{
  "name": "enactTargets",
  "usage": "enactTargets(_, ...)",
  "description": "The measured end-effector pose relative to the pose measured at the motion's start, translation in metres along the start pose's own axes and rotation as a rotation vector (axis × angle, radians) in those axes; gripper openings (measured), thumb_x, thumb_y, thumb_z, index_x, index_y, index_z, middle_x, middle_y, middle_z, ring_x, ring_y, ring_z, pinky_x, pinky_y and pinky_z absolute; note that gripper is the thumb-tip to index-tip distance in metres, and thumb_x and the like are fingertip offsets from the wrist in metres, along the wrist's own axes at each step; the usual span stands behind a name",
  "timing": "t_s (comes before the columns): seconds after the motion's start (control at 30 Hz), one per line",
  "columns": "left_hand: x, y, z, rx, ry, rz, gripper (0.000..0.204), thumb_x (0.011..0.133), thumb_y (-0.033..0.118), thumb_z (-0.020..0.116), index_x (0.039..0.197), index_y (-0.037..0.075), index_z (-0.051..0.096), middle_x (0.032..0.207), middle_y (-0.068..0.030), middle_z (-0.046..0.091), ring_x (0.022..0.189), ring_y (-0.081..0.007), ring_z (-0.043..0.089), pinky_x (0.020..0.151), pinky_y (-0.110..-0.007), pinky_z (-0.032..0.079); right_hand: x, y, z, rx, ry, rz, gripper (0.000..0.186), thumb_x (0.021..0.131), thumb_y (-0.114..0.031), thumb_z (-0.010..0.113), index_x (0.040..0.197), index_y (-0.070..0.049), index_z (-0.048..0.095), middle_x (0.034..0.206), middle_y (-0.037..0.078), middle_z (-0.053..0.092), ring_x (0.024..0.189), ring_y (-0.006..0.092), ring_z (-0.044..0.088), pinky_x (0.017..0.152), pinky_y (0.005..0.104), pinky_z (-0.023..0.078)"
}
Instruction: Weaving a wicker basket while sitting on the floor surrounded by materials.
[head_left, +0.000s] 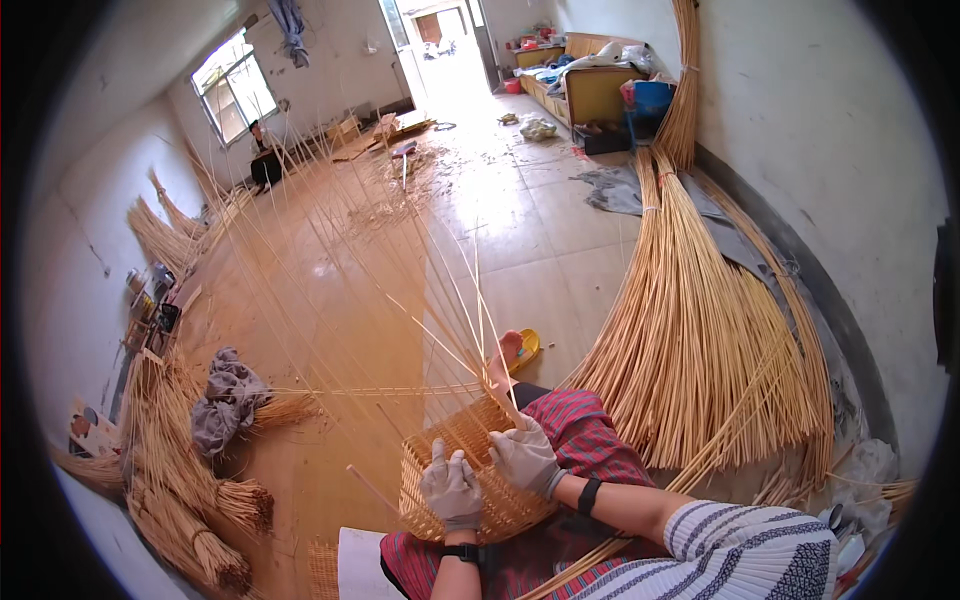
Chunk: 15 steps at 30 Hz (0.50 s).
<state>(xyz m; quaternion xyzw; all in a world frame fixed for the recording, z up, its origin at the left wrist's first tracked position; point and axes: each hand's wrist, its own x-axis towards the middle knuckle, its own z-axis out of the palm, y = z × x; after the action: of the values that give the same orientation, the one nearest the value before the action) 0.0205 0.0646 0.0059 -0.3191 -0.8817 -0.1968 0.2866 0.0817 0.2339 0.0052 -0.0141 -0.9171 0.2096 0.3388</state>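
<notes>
Working 1 woven basket (475,435) at the lap, lower centre of frame, with 2 gloved hands. Left hand (453,492) lies over the near-left side, fingers pointing up the frame; right hand (526,458) is at the right rim. Hands apart, both touching the basket; can't tell whether either is closed on a strand. Basket tilted, many long strands (425,326) fanning from it toward upper left, a few running level to the left.

Risks, my judgement: long ends could tangle or catch if the basket gets turned; a strand could crack if bent sharply; weave could skew if pulled unevenly; basket could roll if both hands let go, as the lap looks sloped.

Around it: red striped cloth (590,430) over the legs, bare foot (508,345) by 1 yellow slipper (528,348). Big spread cane bundle (700,340) at right, near enough to snag ends. Grey cloth (228,400) and more bundles (165,425) lower left. 1 other person (265,165) upper left, well apart.
</notes>
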Motion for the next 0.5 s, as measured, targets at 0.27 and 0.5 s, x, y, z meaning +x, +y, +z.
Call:
enactTargets(0.27, -0.002, -0.003, 0.004, 0.017, 0.002, 0.011, 0.021, 0.094, 0.024, 0.063, 0.111, 0.013, 0.070, 0.144, -0.0125, 0.058, 0.106, -0.0324, 0.061, 0.092, -0.046, 0.045, 0.001, 0.000, 0.000, 0.047, 0.010, 0.017, 0.017, 0.092, -0.018, 0.060, 0.106, -0.008, 0.061, 0.080, 0.003, 0.063, 0.084, 0.0245, 0.064, 0.098, 0.0459, 0.043)
enactTargets(0.5, -0.001, -0.003, 0.006, 0.021, 0.004, 0.015, 0.021, 0.094, 0.023, 0.064, 0.111, 0.014, 0.070, 0.144, -0.0129, 0.059, 0.105, -0.0322, 0.061, 0.091, -0.046, 0.044, -0.002, 0.006, 0.007, 0.104, -0.026, 0.060, 0.015, 0.096, -0.017, 0.056, 0.107, -0.008, 0.060, 0.079, 0.003, 0.060, 0.083, 0.0241, 0.061, 0.098, 0.0434, 0.042)
